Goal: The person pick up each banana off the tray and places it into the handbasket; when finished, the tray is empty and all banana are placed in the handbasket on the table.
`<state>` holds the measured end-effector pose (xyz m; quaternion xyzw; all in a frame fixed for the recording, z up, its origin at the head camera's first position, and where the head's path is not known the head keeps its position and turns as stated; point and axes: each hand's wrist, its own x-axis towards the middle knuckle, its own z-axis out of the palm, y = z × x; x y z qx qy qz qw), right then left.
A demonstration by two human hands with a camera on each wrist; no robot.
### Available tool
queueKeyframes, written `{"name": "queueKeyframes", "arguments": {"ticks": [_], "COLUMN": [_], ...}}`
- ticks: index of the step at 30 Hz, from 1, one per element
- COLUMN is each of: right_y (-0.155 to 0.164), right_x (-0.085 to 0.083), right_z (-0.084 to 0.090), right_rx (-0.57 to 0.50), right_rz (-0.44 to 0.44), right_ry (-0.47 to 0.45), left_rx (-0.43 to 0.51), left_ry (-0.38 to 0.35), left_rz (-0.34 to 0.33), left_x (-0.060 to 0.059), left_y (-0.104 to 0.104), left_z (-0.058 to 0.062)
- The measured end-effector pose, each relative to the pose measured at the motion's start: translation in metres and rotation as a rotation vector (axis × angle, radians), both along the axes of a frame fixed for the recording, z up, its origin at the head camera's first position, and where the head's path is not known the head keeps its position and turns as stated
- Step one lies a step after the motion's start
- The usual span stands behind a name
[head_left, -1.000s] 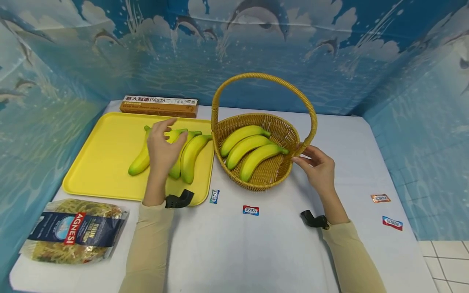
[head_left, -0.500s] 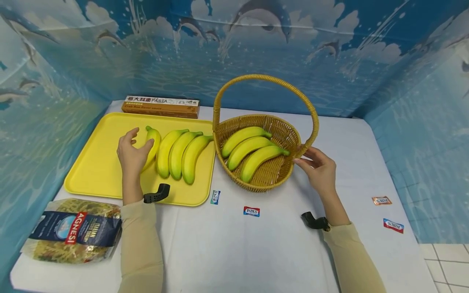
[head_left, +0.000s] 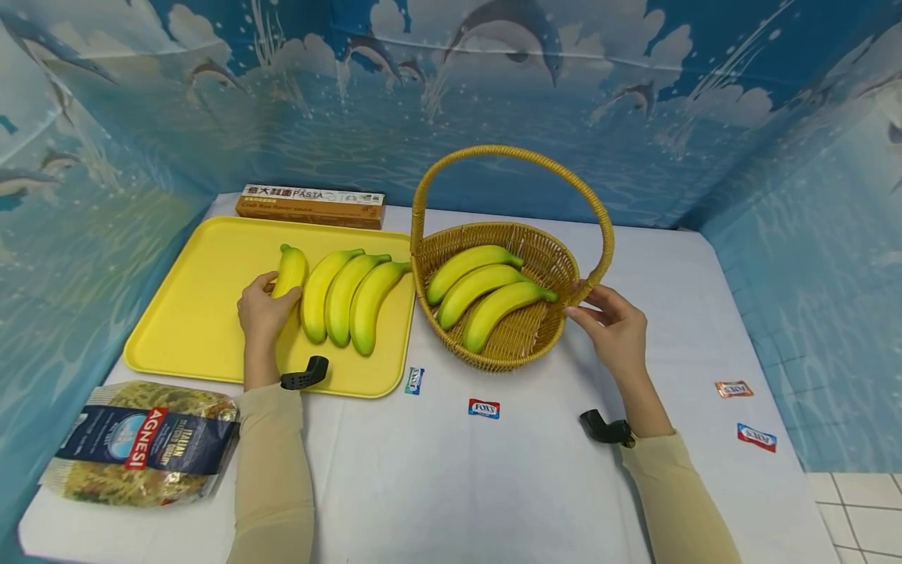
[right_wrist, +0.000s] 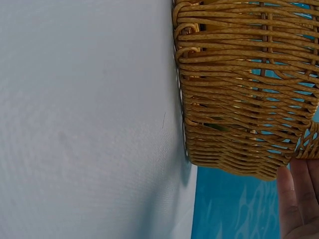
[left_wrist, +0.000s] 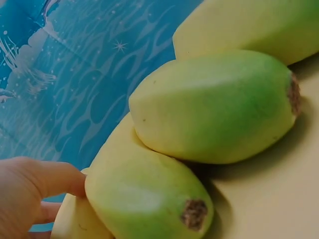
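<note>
Several yellow-green bananas (head_left: 341,299) lie side by side on a yellow tray (head_left: 200,290). My left hand (head_left: 262,315) has its thumb and fingers on either side of the leftmost banana (head_left: 290,272), gripping it around the middle; its lower part is hidden by the hand. In the left wrist view, that hand (left_wrist: 35,191) shows beside the bananas' blunt ends (left_wrist: 199,214). To the right stands a wicker basket (head_left: 486,362) with three bananas (head_left: 481,283) in it. My right hand (head_left: 615,329) pinches its right rim at the foot of the handle (head_left: 603,235); the fingers (right_wrist: 294,191) touch the weave.
A pasta box (head_left: 310,207) stands behind the tray, and a bag of pasta (head_left: 148,445) lies in front of it. Small candies lie on the white cloth: one green-blue (head_left: 414,381), one red (head_left: 484,408), and two at the right (head_left: 756,437). A dolphin-print curtain (head_left: 395,117) encloses the table.
My left hand has moved left across the tray from above the bananas, come down, and closed around the leftmost banana. The right hand stays at the basket rim.
</note>
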<state>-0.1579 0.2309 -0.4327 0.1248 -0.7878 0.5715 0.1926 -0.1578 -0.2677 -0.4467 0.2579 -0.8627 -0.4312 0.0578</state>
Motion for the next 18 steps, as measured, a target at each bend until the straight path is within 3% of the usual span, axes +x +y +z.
{"name": "queueKeyframes", "arguments": {"ticks": [6,11,18], "right_y": [0.0,0.0,0.001], "right_x": [0.0,0.0,0.0], "right_z": [-0.001,-0.001,-0.001], "right_rx": [-0.015,-0.005,0.0], "right_rz": [0.012,0.006,-0.002], "right_ry": [-0.012,-0.017,-0.012], "left_rx": [0.019,0.03,0.011], "left_ry": [0.009,0.072,0.161], "left_rz": [0.037,0.067,0.076], "left_x": [0.0,0.002,0.007], "left_y": [0.0,0.002,0.015], "left_z": [0.002,0.009,0.037]}}
